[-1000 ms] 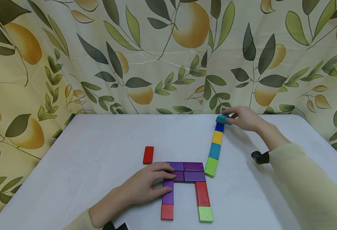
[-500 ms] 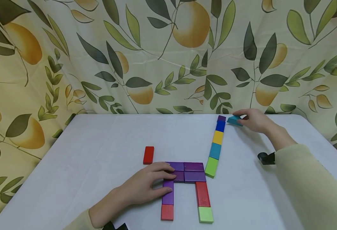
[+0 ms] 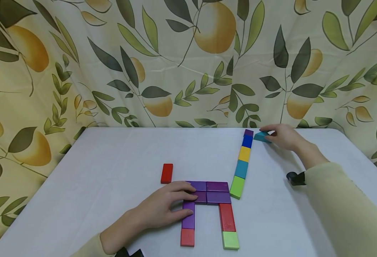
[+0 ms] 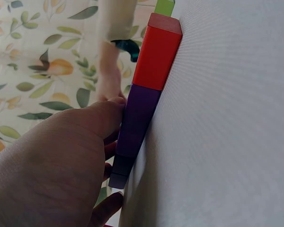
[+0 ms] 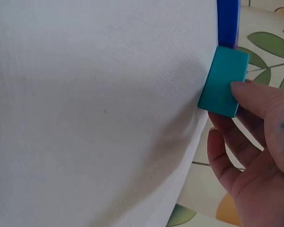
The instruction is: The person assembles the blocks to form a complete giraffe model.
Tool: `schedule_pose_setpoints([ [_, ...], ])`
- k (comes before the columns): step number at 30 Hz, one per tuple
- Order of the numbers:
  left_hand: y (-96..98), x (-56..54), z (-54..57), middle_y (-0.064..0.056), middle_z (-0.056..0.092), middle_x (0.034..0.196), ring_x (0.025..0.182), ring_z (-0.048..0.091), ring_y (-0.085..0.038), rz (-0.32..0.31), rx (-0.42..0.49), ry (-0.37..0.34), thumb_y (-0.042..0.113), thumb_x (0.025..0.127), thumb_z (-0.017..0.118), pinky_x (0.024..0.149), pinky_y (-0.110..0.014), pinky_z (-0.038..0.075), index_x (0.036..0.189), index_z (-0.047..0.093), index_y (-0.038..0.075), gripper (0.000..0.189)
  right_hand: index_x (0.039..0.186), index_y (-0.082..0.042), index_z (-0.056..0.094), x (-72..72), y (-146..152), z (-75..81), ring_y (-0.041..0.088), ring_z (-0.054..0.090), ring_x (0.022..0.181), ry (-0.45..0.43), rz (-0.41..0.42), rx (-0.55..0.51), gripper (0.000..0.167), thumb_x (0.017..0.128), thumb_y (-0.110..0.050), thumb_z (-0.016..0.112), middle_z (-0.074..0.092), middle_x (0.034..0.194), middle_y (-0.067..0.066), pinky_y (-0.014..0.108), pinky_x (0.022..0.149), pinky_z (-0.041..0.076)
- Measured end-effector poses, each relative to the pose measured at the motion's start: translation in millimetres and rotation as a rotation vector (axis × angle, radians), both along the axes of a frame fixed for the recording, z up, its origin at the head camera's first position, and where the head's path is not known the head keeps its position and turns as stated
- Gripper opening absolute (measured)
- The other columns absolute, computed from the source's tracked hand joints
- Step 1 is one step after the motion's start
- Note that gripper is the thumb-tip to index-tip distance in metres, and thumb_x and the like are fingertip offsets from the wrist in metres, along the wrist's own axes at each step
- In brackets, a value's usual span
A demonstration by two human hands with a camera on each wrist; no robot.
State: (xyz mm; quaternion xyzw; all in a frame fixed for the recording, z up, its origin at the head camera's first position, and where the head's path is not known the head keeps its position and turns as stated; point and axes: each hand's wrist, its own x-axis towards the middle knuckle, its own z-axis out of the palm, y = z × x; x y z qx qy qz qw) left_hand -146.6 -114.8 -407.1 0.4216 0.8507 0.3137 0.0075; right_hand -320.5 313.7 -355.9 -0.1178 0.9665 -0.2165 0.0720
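Note:
At the far right of the table, my right hand pinches a teal block between thumb and fingers. The block stands on edge, tilted, in the right wrist view, close to a blue block. Just left of it in the head view runs a slanting row, from a purple block at the back through blue, yellow and blue-teal to a green block. My left hand rests with extended fingers on the left side of the purple blocks, its thumb on the left leg's purple block.
Below the purple blocks, a red block ends the left leg; another red block and a light green block form the right leg. A lone red block lies upper left. Patterned cloth hangs behind the white table.
My right hand has moved the teal block rightward, off the far end of the row, uncovering the purple block there. My left hand has stayed put.

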Motion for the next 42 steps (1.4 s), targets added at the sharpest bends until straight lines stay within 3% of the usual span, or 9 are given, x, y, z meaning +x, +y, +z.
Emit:
schedule_pose_setpoints([
  [14, -0.4, -0.4, -1.0, 0.007, 0.057, 0.137, 0.135, 0.045, -0.012, -0.003, 0.007, 0.015, 0.026, 0.092, 0.075, 0.111, -0.032, 0.039, 0.126, 0.072, 0.016, 0.035, 0.143, 0.003, 0.052, 0.5, -4.9, 0.0, 0.048, 0.05, 0.115, -0.011, -0.009, -0.004, 0.042, 0.102, -0.006, 0.056, 0.049, 0.138, 0.032, 0.061, 0.099, 0.045],
  [29, 0.5, 1.2, 2.2, 0.007, 0.056, 0.138, 0.135, 0.044, -0.012, 0.01, -0.015, -0.018, 0.026, 0.093, 0.075, 0.111, -0.032, 0.04, 0.127, 0.072, 0.016, 0.035, 0.145, 0.0, 0.05, 3.4, -6.1, 3.5, 0.048, 0.05, 0.116, -0.006, -0.007, -0.001, 0.045, 0.102, -0.009, 0.057, 0.05, 0.138, 0.031, 0.061, 0.096, 0.046],
  [36, 0.1, 1.4, 2.6, 0.006, 0.057, 0.138, 0.134, 0.045, -0.012, 0.014, -0.017, -0.012, 0.027, 0.093, 0.075, 0.11, -0.032, 0.04, 0.127, 0.072, 0.016, 0.036, 0.146, 0.0, 0.048, 13.0, -6.9, 13.0, 0.051, 0.044, 0.125, 0.048, -0.003, -0.032, 0.046, 0.103, -0.013, 0.057, 0.046, 0.143, 0.03, 0.067, 0.098, 0.042],
  [42, 0.2, 0.9, 1.6, 0.005, 0.057, 0.137, 0.134, 0.046, -0.013, -0.001, -0.006, 0.015, 0.027, 0.093, 0.075, 0.11, -0.033, 0.04, 0.126, 0.072, 0.015, 0.036, 0.143, 0.0, 0.053, 34.8, -8.1, 19.5, 0.046, 0.046, 0.124, 0.165, 0.043, -0.102, 0.045, 0.1, -0.01, 0.063, 0.05, 0.142, 0.026, 0.065, 0.098, 0.044],
])
